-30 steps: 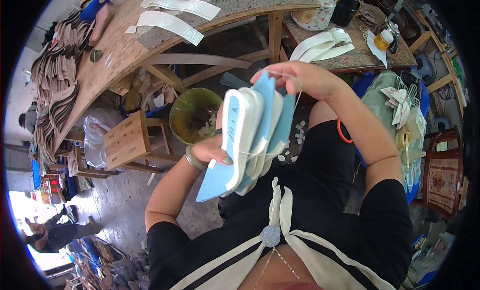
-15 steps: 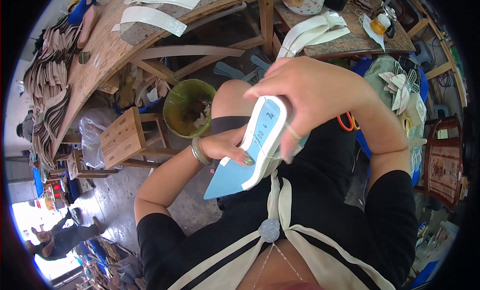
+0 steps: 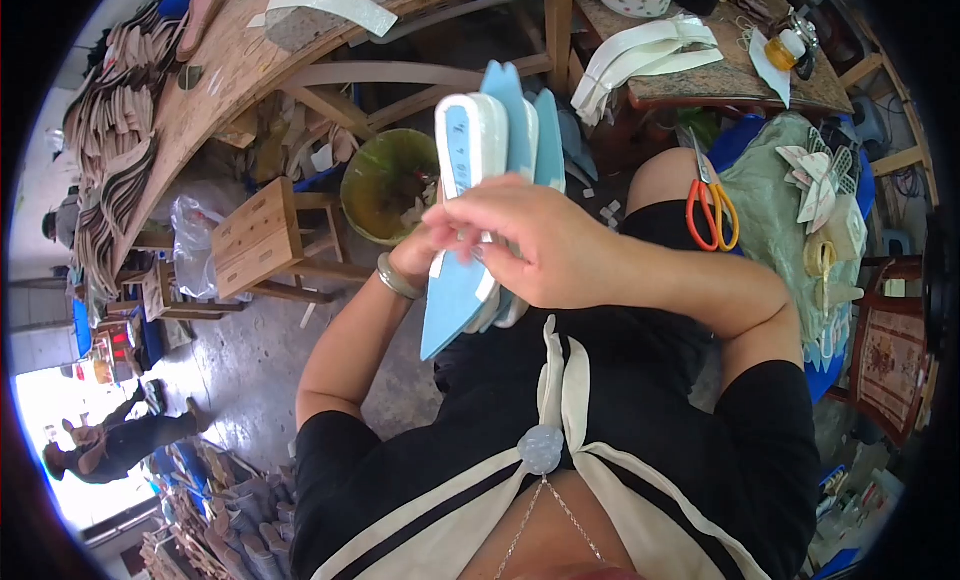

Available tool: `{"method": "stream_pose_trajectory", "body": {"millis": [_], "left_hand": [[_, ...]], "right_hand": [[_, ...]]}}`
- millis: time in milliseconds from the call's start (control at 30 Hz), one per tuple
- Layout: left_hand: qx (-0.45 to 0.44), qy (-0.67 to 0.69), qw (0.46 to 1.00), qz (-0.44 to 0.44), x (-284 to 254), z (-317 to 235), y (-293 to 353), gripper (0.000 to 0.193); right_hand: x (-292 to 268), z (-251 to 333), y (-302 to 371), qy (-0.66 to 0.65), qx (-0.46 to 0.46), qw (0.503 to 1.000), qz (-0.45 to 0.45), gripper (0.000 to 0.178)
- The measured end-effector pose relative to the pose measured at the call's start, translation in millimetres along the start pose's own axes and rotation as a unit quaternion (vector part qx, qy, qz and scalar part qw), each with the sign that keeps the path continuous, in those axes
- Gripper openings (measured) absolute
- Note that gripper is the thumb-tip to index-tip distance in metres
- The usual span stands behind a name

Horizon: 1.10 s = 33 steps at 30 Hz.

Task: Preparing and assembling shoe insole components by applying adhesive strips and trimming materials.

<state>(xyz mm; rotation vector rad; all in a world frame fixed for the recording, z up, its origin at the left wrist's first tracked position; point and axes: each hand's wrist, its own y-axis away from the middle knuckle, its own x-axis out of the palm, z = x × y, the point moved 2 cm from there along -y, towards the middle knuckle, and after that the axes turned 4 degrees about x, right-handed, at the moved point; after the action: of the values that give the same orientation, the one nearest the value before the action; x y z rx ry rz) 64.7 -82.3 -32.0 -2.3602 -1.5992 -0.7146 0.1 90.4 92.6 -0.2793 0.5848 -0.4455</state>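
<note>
Bundle [image 3: 490,140]: one, made up of blue and white sole-shaped pieces; held up in the air above the lap [image 3: 640,355].
Layers: at least three blue ones are counted at the far end (the rest are hidden behind).
Long axis: steep, with the rounded end pointed away from the body and the tapered blue end brought back toward it, slightly leftward.
Left grip [image 3: 413,248]: closed on the bundle's left edge near its middle; most of the fingers are covered.
Right grip [image 3: 530,230]: laid across the bundle's front face, fingers bent and brought close to the left grip; whether anything is pinched there cannot be told.
Key relation: the bundle is placed just right of the left grip and under the right grip, its long axis crossed by the right forearm; both hands are at it, so neither is clearly nearer.
Scissors [image 3: 712,215]: one pair, orange and red handled, seen beside the right knee [image 3: 665,180].
Bucket [image 3: 360,195]: one, greenish, set beyond the left grip.
Bangle [image 3: 397,278]: one, worn on the left wrist.
Jar [image 3: 785,50]: one, amber with a white lid, set on the right tabletop [image 3: 725,85].
White strips [image 3: 650,60]: several, stacked on that tabletop (too overlapped to be counted).
</note>
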Motion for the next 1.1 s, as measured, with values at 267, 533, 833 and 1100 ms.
{"method": "stream_pose_trajectory", "body": {"millis": [267,533,833,1100], "left_hand": [[0.122,0.091,0.972,-0.182,29,-1,21,0.089],[0.119,0.201,0.963,-0.131,8,29,14,0.074],[0.139,0.064,0.978,-0.142,37,21,8,0.068],[0.258,-0.025,0.936,-0.237,58,2,7,0.08]], "right_hand": [[-20,-17,41,0.157,-0.029,0.985,-0.066,0.035],[-45,-35,70,-0.119,0.099,0.988,0.006,0.033],[24,-116,77,-0.602,0.206,0.765,-0.102,0.061],[27,-80,51,-0.373,0.149,0.882,-0.245,0.07]]}}
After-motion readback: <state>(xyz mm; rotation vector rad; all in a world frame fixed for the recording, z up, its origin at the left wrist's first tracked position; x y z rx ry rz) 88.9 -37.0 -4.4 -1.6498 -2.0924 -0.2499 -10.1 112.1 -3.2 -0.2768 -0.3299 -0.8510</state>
